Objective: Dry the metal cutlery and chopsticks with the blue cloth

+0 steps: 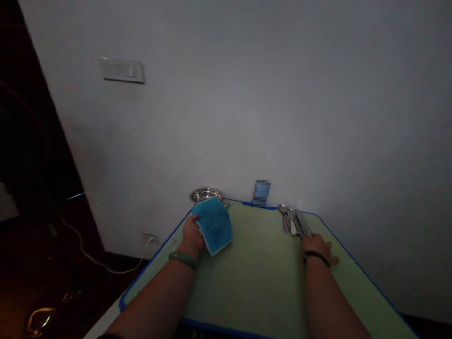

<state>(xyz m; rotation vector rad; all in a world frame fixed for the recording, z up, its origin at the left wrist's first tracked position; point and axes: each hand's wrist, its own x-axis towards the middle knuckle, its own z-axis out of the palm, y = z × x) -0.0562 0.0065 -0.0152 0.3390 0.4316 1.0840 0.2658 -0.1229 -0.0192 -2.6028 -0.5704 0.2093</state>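
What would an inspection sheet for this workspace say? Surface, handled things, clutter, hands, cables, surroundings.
Surface: green table, blue edging.
Handled things: blue cloth, raised; cutlery, bunched at the far right, spoons among it.
Clutter: metal bowl at the far left corner, partly behind the cloth; pixelated item at the far edge, identity unclear.
Hands: left hand holds the cloth; right hand at the cutlery's near end, grip unclear.
Cables: white cable from the socket, left of the table.
Surroundings: wall with switch panel; dark area at left.
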